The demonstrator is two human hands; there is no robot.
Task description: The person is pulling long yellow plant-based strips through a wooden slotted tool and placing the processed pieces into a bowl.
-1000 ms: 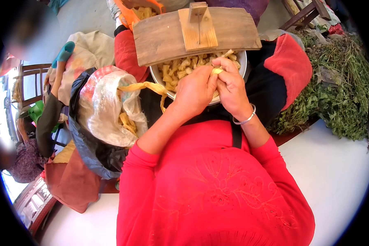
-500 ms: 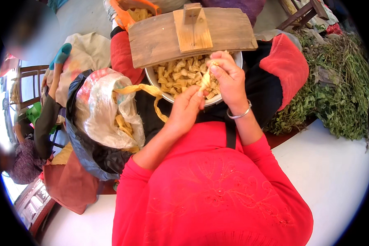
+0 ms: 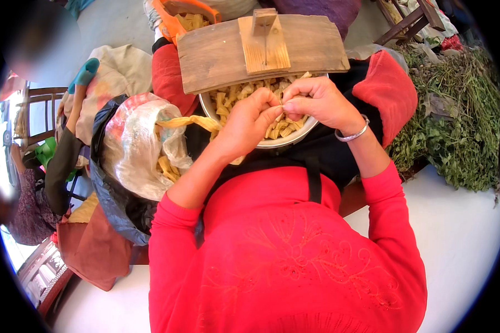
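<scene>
My left hand (image 3: 249,121) and my right hand (image 3: 323,103) meet fingertip to fingertip above a white basin (image 3: 286,142), both closed in a pinch. A pale sliver shows between the fingers, seemingly the end of a long yellow strip (image 3: 191,120) that looks like tofu skin. It runs from beneath my left hand to a clear plastic bag (image 3: 129,147) on the left, where more strips (image 3: 168,167) lie. Short knotted yellow pieces (image 3: 278,130) fill the basin. Across its far side rests a wooden board (image 3: 211,58) with an upright block (image 3: 264,21).
An orange container (image 3: 169,21) with similar pieces stands beyond the board. Green leafy stalks (image 3: 461,122) are heaped at right. A dark plastic bag (image 3: 116,208) surrounds the clear one. At far left another person's arm (image 3: 66,150) shows beside a wooden chair (image 3: 41,102).
My right hand has come down and right, and my left hand has risen to meet it. The twisted piece held upright between them is now mostly hidden by the fingers.
</scene>
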